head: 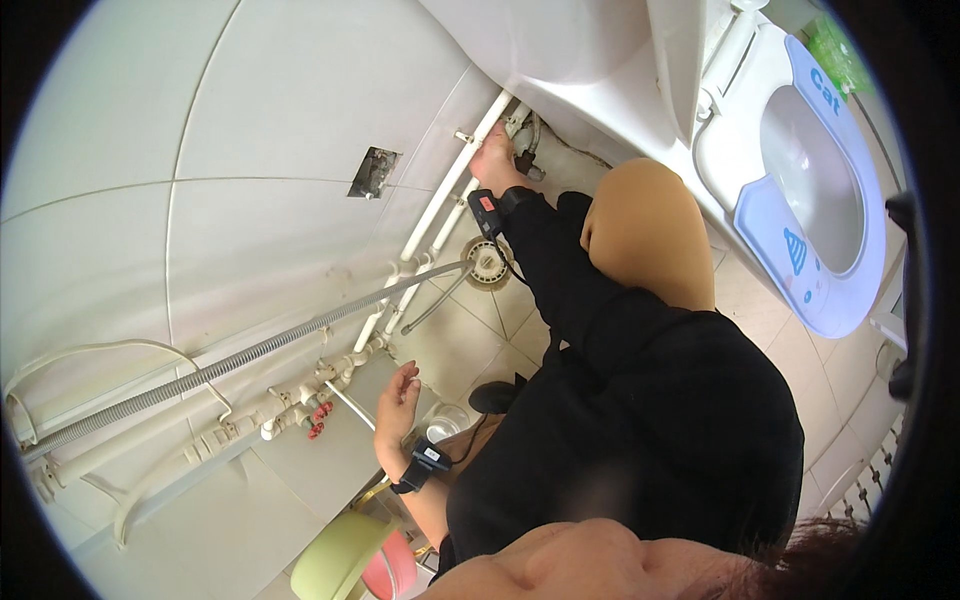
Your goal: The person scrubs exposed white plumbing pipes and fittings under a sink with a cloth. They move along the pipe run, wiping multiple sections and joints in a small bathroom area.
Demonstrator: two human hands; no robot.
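My right hand [493, 159] reaches down into the corner beside the toilet's base, against the white wall pipes [444, 191]. Its fingers are partly hidden by the pipes, so their grip is unclear. Just beside it are a metal valve fitting [531, 166] and a short flexible hose [535, 133]. My left hand [397, 411] hovers over the lower wall side, fingers loosely bent and apart; I see no object clearly held in it. A clear round container [447, 424] is close to that hand. Both wrists wear strapped devices with cables.
A ribbed grey drain hose [247, 361] runs along the wall to a floor drain [486, 262]. Red-handled valves [318, 420] sit on the piping. The toilet bowl with its blue-padded seat [847, 300] stands right; a green basin [341, 555] and pink basin [391, 564] are below.
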